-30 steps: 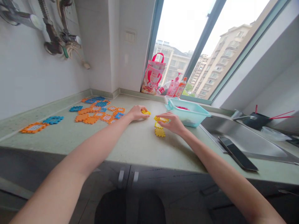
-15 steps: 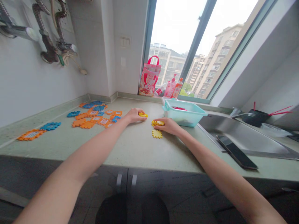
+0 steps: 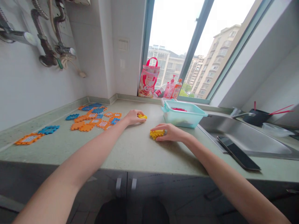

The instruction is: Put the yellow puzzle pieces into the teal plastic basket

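Yellow toothed puzzle tiles [image 3: 157,134] are gripped by my right hand [image 3: 172,133] low over the counter, fingers and thumb closed around their edges. My left hand [image 3: 135,117] is closed on other yellow puzzle tiles [image 3: 142,116], mostly covered by its fingers. Further left lie orange puzzle tiles [image 3: 82,126] and blue puzzle tiles [image 3: 97,110], several overlapping and some with printed white centres. An orange tile [image 3: 29,138] touches a blue tile [image 3: 49,129] at the far left.
A turquoise plastic basket [image 3: 184,119] with something red inside stands behind my right hand. To the right, a dark phone [image 3: 238,153] lies beside the steel sink [image 3: 252,140]. A pink bag [image 3: 149,81] and bottles [image 3: 177,88] stand by the window.
My right hand has come nearer to me with its yellow tiles, onto the spot of the single yellow tile that lay there. My left hand has barely moved.
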{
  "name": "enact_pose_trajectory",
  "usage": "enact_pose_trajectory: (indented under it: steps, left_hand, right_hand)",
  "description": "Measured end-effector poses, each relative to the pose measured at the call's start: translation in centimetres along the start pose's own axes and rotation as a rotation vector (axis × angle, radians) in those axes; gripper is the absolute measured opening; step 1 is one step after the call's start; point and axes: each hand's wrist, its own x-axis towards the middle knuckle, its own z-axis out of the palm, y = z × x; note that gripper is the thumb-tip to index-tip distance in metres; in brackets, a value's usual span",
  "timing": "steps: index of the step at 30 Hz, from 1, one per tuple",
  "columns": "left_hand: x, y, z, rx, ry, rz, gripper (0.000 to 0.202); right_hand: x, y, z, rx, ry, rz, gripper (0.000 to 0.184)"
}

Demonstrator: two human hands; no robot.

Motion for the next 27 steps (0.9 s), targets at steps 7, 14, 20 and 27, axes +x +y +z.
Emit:
enact_pose_trajectory:
  steps: [7,14,20,27]
  left_hand:
    - [0.1,0.1,-0.1,0.020,-0.012,-0.014,0.053]
    - [0.1,0.5,-0.2,0.053,-0.017,-0.023,0.052]
    - [0.1,0.6,-0.2,0.063,-0.013,-0.018,0.051]
    - [0.0,1.0,-0.5,0.082,-0.020,-0.034,0.051]
  right_hand:
    - [0.6,-0.4,0.6,-0.188,0.166,-0.156,0.035]
    - [-1.6,2.3,-7.8,-0.438,0.867,-0.043,0.033]
    - [-3.4,6.4,-11.8,-0.486,1.161,0.222,0.039]
    - [-4.6,5.7,-13.6,-0.577,1.205,0.319,0.055]
